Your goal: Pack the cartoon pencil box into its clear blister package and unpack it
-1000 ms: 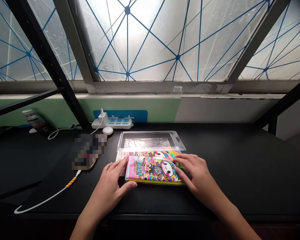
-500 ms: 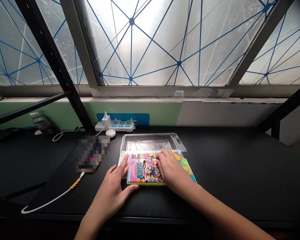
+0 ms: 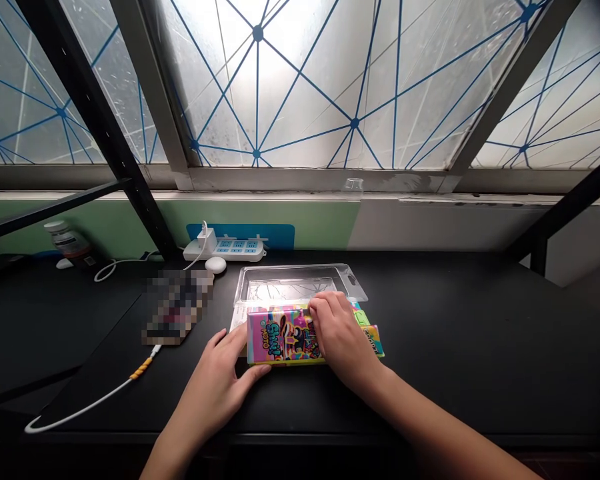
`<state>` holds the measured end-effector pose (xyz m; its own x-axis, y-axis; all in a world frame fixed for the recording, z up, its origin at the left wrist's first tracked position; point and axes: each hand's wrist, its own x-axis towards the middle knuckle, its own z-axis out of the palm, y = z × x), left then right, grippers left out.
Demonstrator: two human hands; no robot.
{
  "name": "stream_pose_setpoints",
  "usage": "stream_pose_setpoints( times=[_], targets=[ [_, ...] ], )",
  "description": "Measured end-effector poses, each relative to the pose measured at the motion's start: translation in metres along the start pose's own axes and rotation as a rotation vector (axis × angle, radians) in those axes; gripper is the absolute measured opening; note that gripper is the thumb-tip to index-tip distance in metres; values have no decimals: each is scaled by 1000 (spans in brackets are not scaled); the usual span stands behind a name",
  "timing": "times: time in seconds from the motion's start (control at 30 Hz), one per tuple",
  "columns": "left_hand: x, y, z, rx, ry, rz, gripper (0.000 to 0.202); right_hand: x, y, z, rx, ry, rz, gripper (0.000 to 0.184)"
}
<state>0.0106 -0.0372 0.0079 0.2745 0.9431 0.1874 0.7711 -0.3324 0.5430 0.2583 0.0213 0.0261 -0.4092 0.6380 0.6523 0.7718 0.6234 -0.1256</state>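
A flat case (image 3: 290, 337) with a bright cartoon print lies on the black table, its printed face tilted toward me. My right hand (image 3: 343, 333) is closed over its right half, fingers curled on the upper edge. At its left end, my left hand (image 3: 225, 367) grips with the thumb at the lower front corner and the fingertips hidden behind. A yellow and green printed part (image 3: 373, 339) sticks out at the right, beside my right hand. Just behind the case lies a clear plastic packaging shell (image 3: 290, 283) with a hang hole.
To the left lies a blurred-out flat thing (image 3: 177, 307) with a white cable (image 3: 90, 400) plugged in. Behind it are a round white object (image 3: 215, 265) and a power strip (image 3: 237, 250). A bottle (image 3: 70, 243) leans at the back left. Black frame bars (image 3: 105, 133) slant at both sides.
The case's printed face has tipped up toward me, and the part on its right has shifted. Both hands keep their places on it. The whole view has moved slightly.
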Motion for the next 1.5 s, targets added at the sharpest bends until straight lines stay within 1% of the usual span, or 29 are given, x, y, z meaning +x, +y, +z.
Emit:
stream_pose_setpoints(
  times=[0.03, 0.07, 0.17, 0.23, 0.27, 0.3, 0.33, 0.4, 0.43, 0.47, 0.53, 0.57, 0.63, 0.67, 0.7, 0.73, 0.77, 0.87, 0.9, 0.97, 1.07, 1.2, 1.3, 1.4, 1.5],
  targets=[
    [0, -1, -2, -3, -28, 11, 50, -2, -2, -4, 3, 29, -17, 18],
    [0, -3, -4, -18, -48, 19, 47, -4, -4, -10, 5, 65, -48, 17],
    [-2, -8, -8, -94, -28, -5, 62, -15, -13, -35, 25, 158, -221, 16],
    [-2, -8, -10, -115, -14, -59, 66, -29, -14, -52, 64, 153, -343, 12],
    [-2, -7, -10, -108, -21, -86, 65, -38, -11, -59, 93, 120, -375, 8],
    [-2, -6, -10, -93, -35, -105, 62, -48, -5, -65, 130, 80, -384, 14],
    [-1, -5, -10, -73, -48, -119, 60, -59, 5, -69, 160, 46, -350, 28],
    [1, -2, -10, -32, -60, -131, 62, -82, 30, -73, 190, -34, -198, 55],
    [1, -2, -9, -16, -60, -131, 63, -93, 44, -73, 213, -70, -79, 71],
    [2, -1, -8, -5, -59, -130, 64, -102, 57, -73, 246, -142, 93, 81],
    [1, -3, -6, 7, -48, -129, 64, -114, 77, -73, 296, -310, 351, 95],
    [1, -4, -4, 7, -35, -129, 64, -117, 83, -73, 310, -404, 447, 105],
    [0, -6, -2, 2, -9, -139, 62, -118, 87, -73, 323, -560, 540, 132],
    [0, -7, -1, -2, 3, -151, 60, -117, 86, -73, 326, -609, 564, 141],
    [0, -7, -1, -7, 11, -161, 58, -116, 84, -73, 327, -632, 580, 145],
    [-1, -8, -1, -16, 15, -162, 56, -114, 82, -73, 328, -636, 591, 143],
    [-1, -8, -2, -30, 17, -156, 55, -113, 80, -72, 327, -619, 605, 135],
    [-2, -9, -4, -87, 14, -120, 53, -112, 75, -70, 316, -508, 645, 93],
    [-2, -9, -5, -105, 15, -117, 53, -112, 74, -69, 313, -471, 644, 82],
    [-4, -11, -5, -136, 24, -120, 54, -112, 73, -69, 306, -422, 619, 70],
    [-6, -12, -5, -164, 26, -119, 57, -111, 74, -70, 292, -390, 546, 63],
    [-7, -9, -6, -171, 25, -91, 60, -109, 72, -71, 263, -377, 512, 55],
    [-5, -7, -6, -169, 33, -56, 59, -108, 70, -71, 232, -373, 509, 56],
    [-5, -8, -5, -171, 47, -60, 61, -110, 68, -71, 221, -361, 537, 61],
    [-8, -7, -4, -192, 40, -59, 64, -113, 69, -70, 231, -330, 556, 57]
  ],
)
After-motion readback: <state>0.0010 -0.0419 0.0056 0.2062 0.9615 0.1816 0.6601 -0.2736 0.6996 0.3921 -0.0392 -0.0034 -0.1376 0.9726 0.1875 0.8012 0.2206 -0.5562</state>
